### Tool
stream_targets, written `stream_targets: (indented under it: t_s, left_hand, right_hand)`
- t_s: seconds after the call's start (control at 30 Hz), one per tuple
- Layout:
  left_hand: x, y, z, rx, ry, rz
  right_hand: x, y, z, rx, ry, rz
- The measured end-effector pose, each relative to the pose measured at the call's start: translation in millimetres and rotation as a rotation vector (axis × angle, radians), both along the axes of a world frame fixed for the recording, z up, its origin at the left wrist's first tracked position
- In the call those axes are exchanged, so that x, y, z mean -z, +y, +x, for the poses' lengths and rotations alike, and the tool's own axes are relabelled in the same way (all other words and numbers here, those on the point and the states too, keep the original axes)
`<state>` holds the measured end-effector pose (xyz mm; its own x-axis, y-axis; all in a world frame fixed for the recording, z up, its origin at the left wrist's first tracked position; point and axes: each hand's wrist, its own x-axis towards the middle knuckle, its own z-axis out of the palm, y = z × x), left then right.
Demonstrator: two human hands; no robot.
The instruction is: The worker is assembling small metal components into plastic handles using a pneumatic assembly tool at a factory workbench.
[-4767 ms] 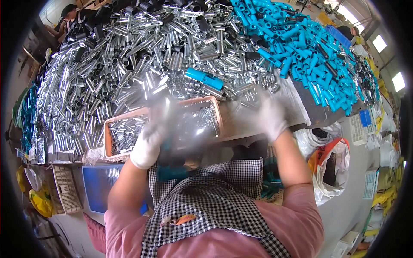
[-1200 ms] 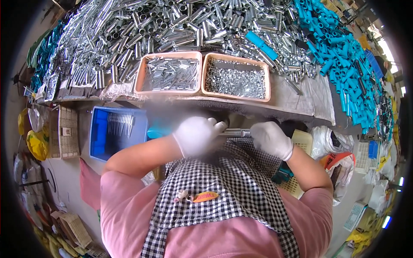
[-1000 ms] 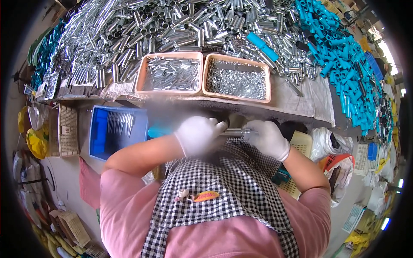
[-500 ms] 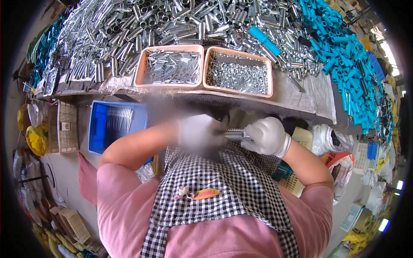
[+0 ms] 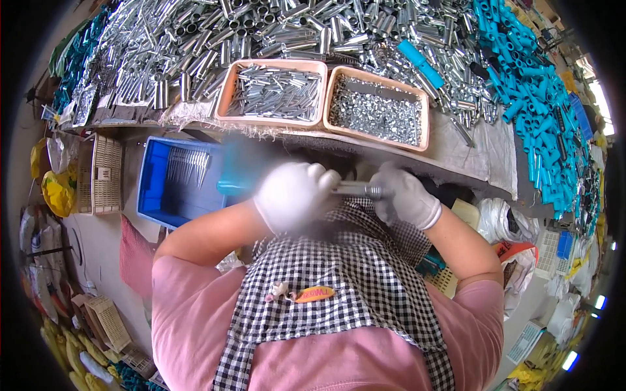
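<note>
In front of the checked apron, both my hands wear white gloves. My left hand (image 5: 291, 195) is closed round one end of a shiny metal tube (image 5: 351, 189). A blurred teal piece (image 5: 236, 176) sticks out on the left side of that hand; whether it joins the tube is hidden. My right hand (image 5: 405, 195), its fingers smeared by motion, is curled at the tube's ribbed right end. Just beyond my hands, on the bench edge, stand a peach tray (image 5: 222, 107) of thin metal pins and another peach tray (image 5: 425, 124) of small metal bits.
Metal tubes (image 5: 274, 29) are heaped across the bench, with a pile of teal handles (image 5: 521, 85) on the right. Below the bench's left part sits a blue bin (image 5: 149, 186) holding thin metal rods, beside a beige crate (image 5: 101, 173). White plastic bags (image 5: 502, 221) lie at right.
The teal piece now shows left of my left hand, where there was a grey blur. My right hand's fingers have shifted and blurred at the tube's end. The whole view has tilted slightly.
</note>
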<state>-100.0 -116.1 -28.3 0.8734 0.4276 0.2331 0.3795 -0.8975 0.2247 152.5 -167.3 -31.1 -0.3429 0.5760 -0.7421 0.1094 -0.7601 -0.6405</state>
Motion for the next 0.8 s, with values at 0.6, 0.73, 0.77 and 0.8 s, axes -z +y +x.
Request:
stream_targets:
  t_s: [0.6, 0.73, 0.77, 0.8]
  left_hand:
    - [285.6, -1.5, 149.3, -0.456, -0.742, -2.823]
    - [328.0, -22.3, 173.1, -0.672, -0.620, -2.838]
    - [334.0, -22.0, 172.2, -0.637, -0.602, -2.853]
    - [342.7, -23.9, 173.6, -0.601, -0.582, -2.869]
  right_hand:
    - [142.1, -17.6, 13.4, 0.725, -0.027, -0.139]
    - [176.5, -26.4, 20.2, 0.795, -0.060, -0.264]
    - [179.9, -26.3, 21.0, 0.770, -0.073, -0.265]
    - [180.8, -26.6, 22.9, 0.746, -0.085, -0.266]
